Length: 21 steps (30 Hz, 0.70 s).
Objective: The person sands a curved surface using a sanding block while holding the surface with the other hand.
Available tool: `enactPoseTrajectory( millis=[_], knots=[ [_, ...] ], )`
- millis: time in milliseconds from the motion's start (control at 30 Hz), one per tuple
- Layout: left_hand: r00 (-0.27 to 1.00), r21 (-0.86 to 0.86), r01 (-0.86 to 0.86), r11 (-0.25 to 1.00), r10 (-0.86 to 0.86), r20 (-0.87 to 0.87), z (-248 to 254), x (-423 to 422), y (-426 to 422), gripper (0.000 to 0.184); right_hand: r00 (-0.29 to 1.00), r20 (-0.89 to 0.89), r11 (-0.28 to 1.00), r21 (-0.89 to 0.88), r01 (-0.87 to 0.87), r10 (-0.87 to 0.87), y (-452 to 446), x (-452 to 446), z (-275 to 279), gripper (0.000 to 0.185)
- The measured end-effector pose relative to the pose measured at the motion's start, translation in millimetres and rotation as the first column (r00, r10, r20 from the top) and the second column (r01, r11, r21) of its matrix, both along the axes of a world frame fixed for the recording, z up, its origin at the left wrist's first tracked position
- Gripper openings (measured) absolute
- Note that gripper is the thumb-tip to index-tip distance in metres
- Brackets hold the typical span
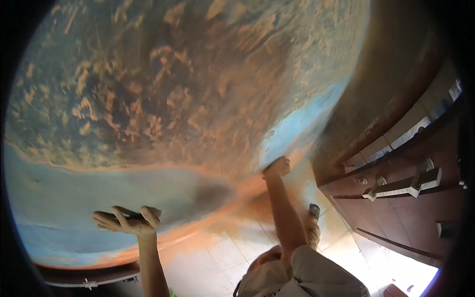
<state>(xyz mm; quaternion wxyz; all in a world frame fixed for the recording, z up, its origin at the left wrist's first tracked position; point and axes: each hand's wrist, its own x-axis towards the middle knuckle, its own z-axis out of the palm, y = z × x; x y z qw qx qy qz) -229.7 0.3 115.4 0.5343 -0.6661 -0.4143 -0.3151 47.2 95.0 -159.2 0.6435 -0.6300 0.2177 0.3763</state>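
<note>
A large painted panel (pixel 208 109) fills most of the view, with a rough, mottled brown, green and orange area above a smooth grey-blue and orange band. Against its lower left part rests my left hand (pixel 126 221), fingers stretched out and thumb apart; dark shadow lies behind them, and I see nothing held. My right hand (pixel 277 168) is closed against the panel at the foot of a light-blue patch (pixel 297 126). Whatever those fingers hold, if anything, is hidden.
Pale floor tiles (pixel 225 252) below carry orange and bluish stains or dust. On the right stands a reddish-brown door (pixel 391 213) with a metal handle (pixel 403 188). My shorts (pixel 321 274) and one foot (pixel 313 222) show at the bottom.
</note>
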Motion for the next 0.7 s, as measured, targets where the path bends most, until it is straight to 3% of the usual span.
enactPoseTrajectory(
  millis=[100,133,167,267,333,433,467,567,600,700],
  knots=[
    [1.000,0.009,0.016,1.000,-0.016,0.002,-1.0,2.8,2.0,0.065,0.979,-0.200,0.992,0.116,0.059,-0.035,-9.8,10.0,35.1,0.050],
    [1.000,-0.005,-0.028,1.000,0.028,0.014,-5.8,-3.2,-1.6,0.065,0.983,0.168,0.991,0.102,-0.086,0.068,-13.6,-7.9,42.3,0.049],
    [0.999,-0.034,-0.039,0.999,0.039,0.010,-8.0,-2.1,-6.8,0.065,0.934,0.320,0.987,-0.058,-0.149,0.160,-20.2,-20.6,47.4,0.049],
    [0.999,0.035,0.019,0.999,-0.018,-0.031,0.5,3.7,5.8,0.064,0.927,0.335,0.985,-0.036,-0.169,0.171,-16.6,-5.8,64.1,0.052],
    [0.999,0.017,0.047,0.999,-0.046,-0.007,0.3,4.1,2.7,0.063,0.997,0.004,0.989,0.131,0.071,-0.072,-11.3,9.0,56.8,0.052],
    [1.000,0.015,0.024,1.000,-0.025,0.014,-3.3,3.0,2.4,0.062,0.982,0.178,0.996,0.076,0.056,-0.069,-7.0,3.6,58.0,0.051],
    [1.000,0.008,0.016,1.000,-0.016,0.018,-3.3,2.9,0.8,0.062,0.923,0.382,0.998,0.024,-0.063,0.049,-15.4,-9.0,61.3,0.050],
    [1.000,-0.017,-0.008,1.000,0.008,0.005,-2.1,0.0,-0.7,0.063,0.942,0.336,1.000,0.000,-0.005,0.005,-10.8,-3.7,61.5,0.051],
    [1.000,-0.006,-0.001,1.000,0.001,-0.002,-0.1,1.2,2.8,0.063,0.926,0.375,0.998,0.041,0.041,-0.054,0.4,3.5,29.0,0.052],
    [0.999,0.010,0.050,0.999,-0.050,-0.007,-0.5,0.6,0.6,0.066,0.933,0.326,0.988,0.070,0.135,-0.151,4.3,14.0,37.2,0.052]
  ],
)
